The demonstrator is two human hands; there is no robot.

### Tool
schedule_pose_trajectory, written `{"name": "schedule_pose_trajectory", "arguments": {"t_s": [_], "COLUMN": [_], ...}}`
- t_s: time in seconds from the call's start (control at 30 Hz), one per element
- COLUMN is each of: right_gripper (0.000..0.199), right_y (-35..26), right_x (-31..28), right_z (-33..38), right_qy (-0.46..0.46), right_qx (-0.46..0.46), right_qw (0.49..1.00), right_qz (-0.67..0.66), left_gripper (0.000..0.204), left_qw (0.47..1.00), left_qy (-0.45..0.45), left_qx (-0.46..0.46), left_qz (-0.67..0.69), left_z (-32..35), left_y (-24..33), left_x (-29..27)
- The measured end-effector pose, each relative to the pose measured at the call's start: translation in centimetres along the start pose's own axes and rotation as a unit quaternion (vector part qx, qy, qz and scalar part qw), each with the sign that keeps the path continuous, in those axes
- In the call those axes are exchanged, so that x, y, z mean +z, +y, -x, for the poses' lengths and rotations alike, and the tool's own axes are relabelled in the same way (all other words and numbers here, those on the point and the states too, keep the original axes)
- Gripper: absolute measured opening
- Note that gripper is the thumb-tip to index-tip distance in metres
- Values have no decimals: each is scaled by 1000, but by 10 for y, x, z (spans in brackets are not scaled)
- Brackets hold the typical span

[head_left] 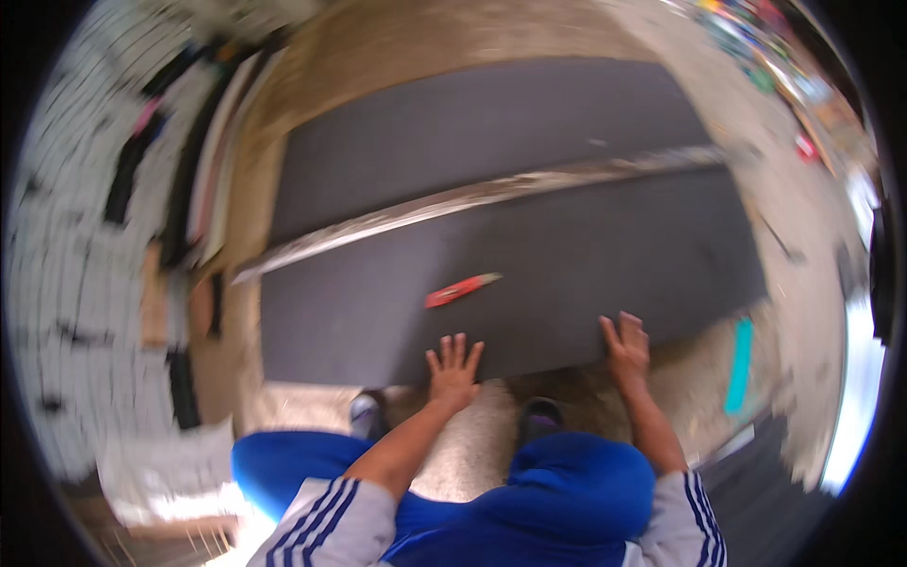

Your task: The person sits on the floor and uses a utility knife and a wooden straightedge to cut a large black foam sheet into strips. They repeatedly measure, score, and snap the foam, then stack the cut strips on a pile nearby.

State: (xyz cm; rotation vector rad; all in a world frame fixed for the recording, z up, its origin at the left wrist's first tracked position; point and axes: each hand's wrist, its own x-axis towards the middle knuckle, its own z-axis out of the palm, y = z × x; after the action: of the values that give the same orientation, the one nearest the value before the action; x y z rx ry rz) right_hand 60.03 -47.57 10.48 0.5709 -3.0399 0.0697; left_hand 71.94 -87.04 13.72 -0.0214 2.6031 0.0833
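A large dark grey sheet (586, 250) lies flat before me. My left hand (454, 372) rests on its near edge, fingers spread and holding nothing. Farther right, my right hand (626, 348) touches the same edge with thumb and fingers apart, also holding nothing. A red utility knife (461, 290) lies on the sheet, ahead of my left hand, its tip pointing right. Beyond it a long metal straightedge (491, 192) crosses the sheet at a slant, from lower left to upper right. The picture is slightly blurred.
Brown board (453, 36) shows beyond the sheet. Long dark and pale strips (203, 142) lie at the left beside a whitish brick-like surface (80, 208). A turquoise strip (739, 365) lies to the right. Colourful clutter (761, 57) sits at the far right.
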Motion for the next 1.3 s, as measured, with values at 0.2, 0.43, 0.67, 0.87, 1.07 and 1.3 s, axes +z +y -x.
{"name": "schedule_pose_trajectory", "arguments": {"t_s": [0.2,0.43,0.67,0.87,1.07,1.3], "right_gripper": [91,78,91,116,111,85], "right_y": [51,155,279,338,335,268], "right_x": [-18,17,17,-2,-7,-10], "right_z": [56,135,216,257,276,235], "right_qy": [-9,73,10,-32,-94,109], "right_qx": [124,377,613,685,690,600], "right_qw": [992,921,785,709,707,783], "right_qz": [-5,-73,-88,-163,-127,-122], "left_gripper": [99,95,88,78,69,66], "left_qw": [969,907,873,876,897,904], "left_qy": [89,9,-28,-65,-106,-130], "left_qx": [229,409,457,459,427,342], "left_qz": [8,-97,-165,-136,-45,220], "left_z": [-31,-92,-124,-137,-135,-145], "left_y": [126,279,377,412,430,416], "left_x": [14,-36,-37,-44,-55,-74]}}
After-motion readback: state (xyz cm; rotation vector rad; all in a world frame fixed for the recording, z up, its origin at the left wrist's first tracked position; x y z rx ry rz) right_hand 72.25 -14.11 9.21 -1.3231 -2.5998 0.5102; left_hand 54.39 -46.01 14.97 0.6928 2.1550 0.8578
